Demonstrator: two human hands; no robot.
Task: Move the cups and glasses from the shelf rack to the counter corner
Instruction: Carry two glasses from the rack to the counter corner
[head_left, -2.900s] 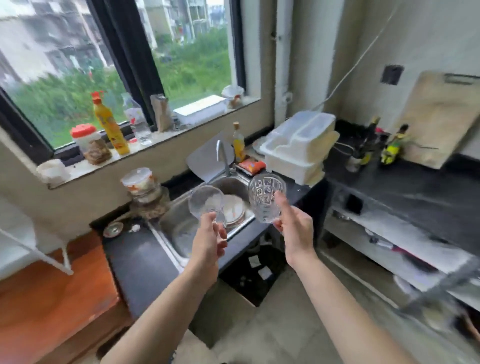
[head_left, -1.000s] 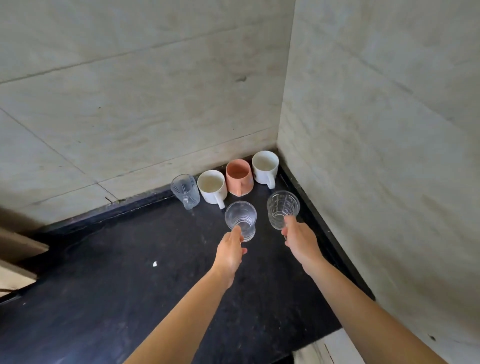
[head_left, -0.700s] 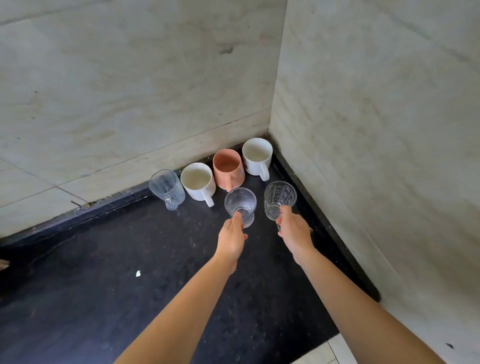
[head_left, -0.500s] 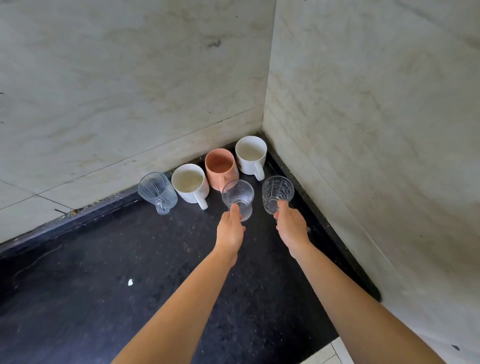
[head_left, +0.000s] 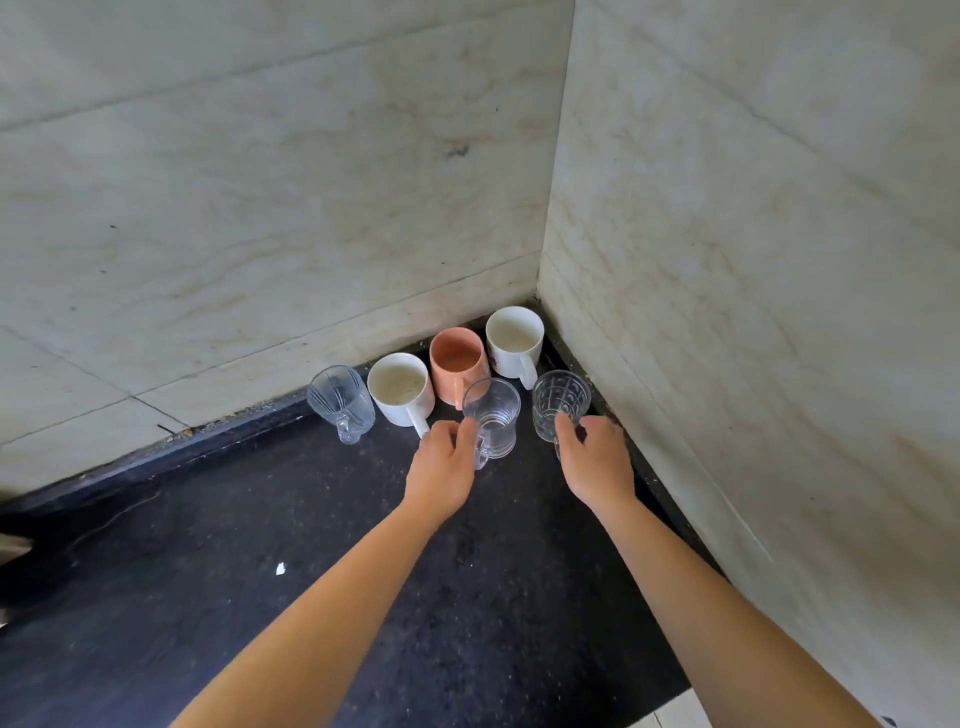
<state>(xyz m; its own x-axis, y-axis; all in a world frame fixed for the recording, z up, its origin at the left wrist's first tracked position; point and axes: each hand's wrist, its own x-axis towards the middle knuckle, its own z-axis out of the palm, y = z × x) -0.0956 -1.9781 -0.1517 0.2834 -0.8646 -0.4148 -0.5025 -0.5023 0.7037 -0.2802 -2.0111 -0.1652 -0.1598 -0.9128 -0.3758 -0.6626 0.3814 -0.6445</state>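
Observation:
In the counter corner stand a ribbed clear glass, a white mug, a pink mug and a second white mug, lined up along the back wall. In front of them a clear glass mug rests upright on the black counter, with my left hand curled at its handle side. To its right stands a patterned glass close to the side wall. My right hand has its fingers around the lower part of that glass.
Pale marble walls close the corner at the back and on the right. The black counter stretches toward the left and front. A small white speck lies on it. The counter's front edge shows at lower right.
I carried both glasses from near the sink to the corner. In the last second they came down onto the counter in front of the mugs, and my fingers have loosened around them.

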